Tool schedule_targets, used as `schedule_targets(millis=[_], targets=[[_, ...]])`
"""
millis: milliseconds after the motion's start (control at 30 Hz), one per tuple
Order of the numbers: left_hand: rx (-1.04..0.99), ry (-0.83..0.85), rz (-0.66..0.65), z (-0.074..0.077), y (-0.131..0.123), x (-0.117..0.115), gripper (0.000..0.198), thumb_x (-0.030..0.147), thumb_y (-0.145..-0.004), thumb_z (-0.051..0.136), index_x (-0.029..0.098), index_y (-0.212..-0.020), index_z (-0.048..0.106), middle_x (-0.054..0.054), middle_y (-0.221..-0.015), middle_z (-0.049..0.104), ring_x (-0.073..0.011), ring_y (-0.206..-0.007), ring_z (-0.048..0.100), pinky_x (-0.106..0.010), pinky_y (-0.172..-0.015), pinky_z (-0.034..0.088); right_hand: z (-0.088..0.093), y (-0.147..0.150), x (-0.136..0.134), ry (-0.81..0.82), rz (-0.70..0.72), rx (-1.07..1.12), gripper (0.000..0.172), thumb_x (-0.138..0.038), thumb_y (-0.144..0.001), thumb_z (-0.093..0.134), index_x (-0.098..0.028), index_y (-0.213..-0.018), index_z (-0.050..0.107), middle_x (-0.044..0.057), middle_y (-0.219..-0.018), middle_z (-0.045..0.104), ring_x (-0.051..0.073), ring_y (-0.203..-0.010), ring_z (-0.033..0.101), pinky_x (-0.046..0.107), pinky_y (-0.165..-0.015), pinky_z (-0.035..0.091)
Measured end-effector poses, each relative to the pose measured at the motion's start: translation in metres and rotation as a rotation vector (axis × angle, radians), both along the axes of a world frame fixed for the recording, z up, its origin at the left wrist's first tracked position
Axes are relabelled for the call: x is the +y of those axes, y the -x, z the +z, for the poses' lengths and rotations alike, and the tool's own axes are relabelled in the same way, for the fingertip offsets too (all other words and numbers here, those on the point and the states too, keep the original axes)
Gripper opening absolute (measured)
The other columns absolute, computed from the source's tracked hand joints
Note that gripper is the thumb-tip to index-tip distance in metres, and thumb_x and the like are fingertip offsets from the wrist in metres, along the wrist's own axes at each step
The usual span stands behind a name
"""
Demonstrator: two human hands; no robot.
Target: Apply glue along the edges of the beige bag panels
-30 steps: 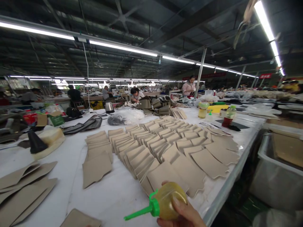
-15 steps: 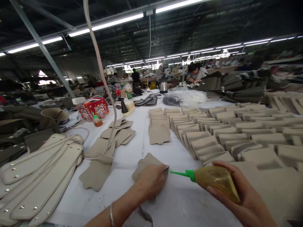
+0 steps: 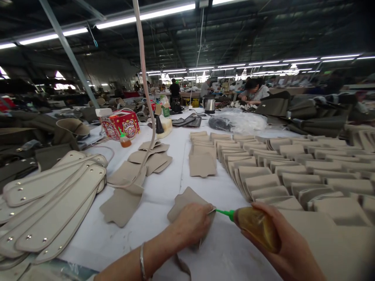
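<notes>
My left hand (image 3: 195, 224) is closed on a beige leather-like piece (image 3: 185, 201), with finger and thumb at its right edge. My right hand (image 3: 281, 234) wraps round a squeeze glue bottle (image 3: 258, 227) holding amber liquid. The bottle lies tilted sideways, and its thin green nozzle (image 3: 225, 213) points left. The nozzle tip is at the edge of the piece, right beside my left fingertips; whether liquid is coming out is too small to tell. Below my left hand a dark strip (image 3: 183, 267) lies on the white table, partly hidden by my forearm.
Rows of folded beige pieces (image 3: 263, 179) cover the right side. Loose beige pieces (image 3: 121, 205) lie left of centre, under a hanging hose (image 3: 146, 78). Stacked pale straps with studs (image 3: 58, 210) sit at far left. Behind stand a red box (image 3: 124, 123) and a second small bottle (image 3: 125, 141).
The glue bottle has moved left, bringing its nozzle tip to the piece's edge. My left hand keeps its hold. The whole view has shifted slightly.
</notes>
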State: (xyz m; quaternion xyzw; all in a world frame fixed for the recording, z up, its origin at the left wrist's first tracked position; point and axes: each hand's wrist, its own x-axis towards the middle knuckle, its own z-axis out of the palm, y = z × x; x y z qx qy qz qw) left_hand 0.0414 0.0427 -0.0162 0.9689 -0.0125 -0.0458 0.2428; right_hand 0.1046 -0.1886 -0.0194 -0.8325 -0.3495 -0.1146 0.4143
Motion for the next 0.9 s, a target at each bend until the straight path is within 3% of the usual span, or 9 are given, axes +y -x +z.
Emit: schedule_targets(millis=[167,400,633,800,900], targets=[[0.015,0.051,-0.001,0.000,0.000,0.001,0.045,0.017,-0.087,0.040,0.026,-0.125,0.060,-0.004,-0.109,0.070,-0.0235,-0.098,0.065,-0.031,-0.089,0.048,-0.004,0.000,-0.004,0.027,-0.041,0.062,0.046,-0.052,-0.086,0.067,-0.029,-0.121,0.049,0.006,-0.115,0.057,0.029,-0.099,0.058,0.037,-0.081,0.046],[0.050,0.088,0.019,0.002,0.000,0.001,0.044,0.016,-0.085,0.041,0.025,-0.123,0.062,-0.003,-0.112,0.069,-0.0225,-0.102,0.063,-0.030,-0.093,0.046,-0.004,-0.003,-0.006,0.012,-0.053,0.147,0.047,-0.052,-0.085,0.068,-0.027,-0.120,0.050,0.006,-0.117,0.058,0.029,-0.103,0.058,0.036,-0.084,0.045],[0.007,0.066,-0.007,-0.003,0.000,0.001,0.041,0.018,-0.085,0.042,0.024,-0.120,0.063,-0.004,-0.104,0.071,-0.0233,-0.097,0.065,-0.031,-0.089,0.049,-0.006,-0.008,-0.009,0.002,-0.120,0.173,0.046,-0.055,-0.085,0.063,-0.027,-0.119,0.050,0.003,-0.103,0.063,0.024,-0.086,0.064,0.030,-0.073,0.053],[-0.010,0.079,-0.016,-0.005,0.001,0.002,0.044,0.015,-0.085,0.042,0.025,-0.124,0.060,-0.004,-0.110,0.069,-0.0235,-0.101,0.064,-0.032,-0.093,0.048,-0.011,-0.007,-0.014,0.014,-0.032,0.177,0.045,-0.055,-0.086,0.063,-0.029,-0.121,0.050,0.001,-0.114,0.060,0.021,-0.097,0.063,0.024,-0.080,0.053],[-0.017,0.109,-0.023,-0.006,0.002,0.004,0.044,0.016,-0.087,0.040,0.025,-0.126,0.059,-0.003,-0.115,0.068,-0.0230,-0.105,0.062,-0.032,-0.096,0.046,-0.014,-0.007,-0.016,0.002,-0.057,0.227,0.049,-0.056,-0.086,0.063,-0.027,-0.123,0.049,0.002,-0.111,0.061,0.022,-0.093,0.064,0.024,-0.078,0.053]])
